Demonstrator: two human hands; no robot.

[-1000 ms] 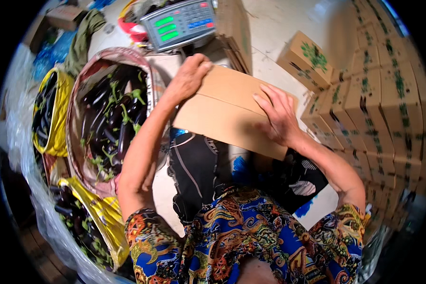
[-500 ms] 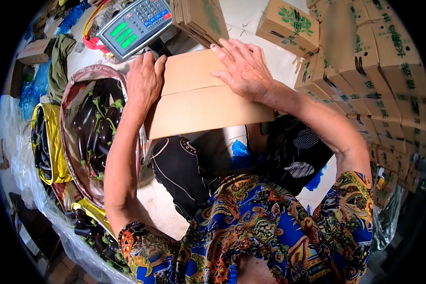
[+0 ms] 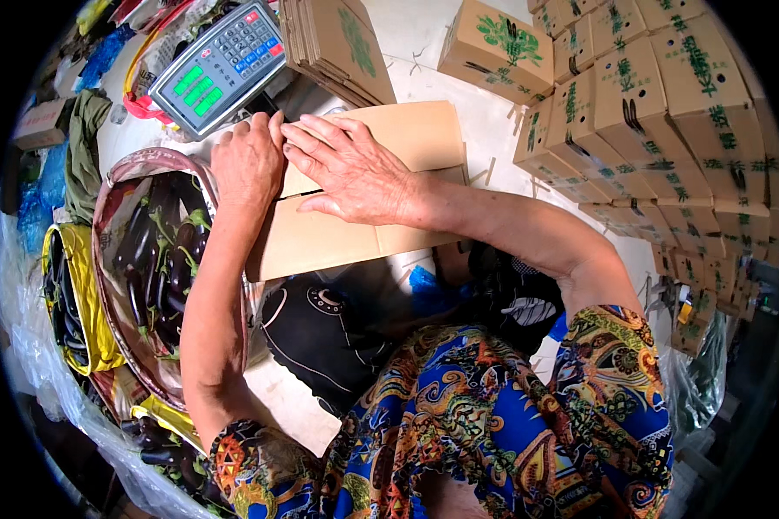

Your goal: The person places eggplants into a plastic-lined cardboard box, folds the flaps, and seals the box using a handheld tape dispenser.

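A brown cardboard box [image 3: 342, 242] sits in front of me, above my knees, its top flaps folded inward with a seam between them. My left hand [image 3: 249, 160] is closed over the box's left edge, fingers curled at the far left corner. Flat across the flaps lies my right hand [image 3: 355, 173], fingers stretched out and slightly apart, their tips close beside my left hand. The far right flap stands a little raised. What the box holds is hidden.
An open sack of eggplants [image 3: 160, 251] stands at my left, beside a yellow bag [image 3: 95, 303]. A digital scale [image 3: 221, 69] stands beyond the box, next to folded cartons [image 3: 342, 52]. Stacked printed boxes [image 3: 649, 130] fill the right; a single box [image 3: 498, 52] sits nearby.
My right hand has slid left across the flaps, from the far right side to beside my left hand. My left hand stays at the left edge. The whole view has shifted slightly.
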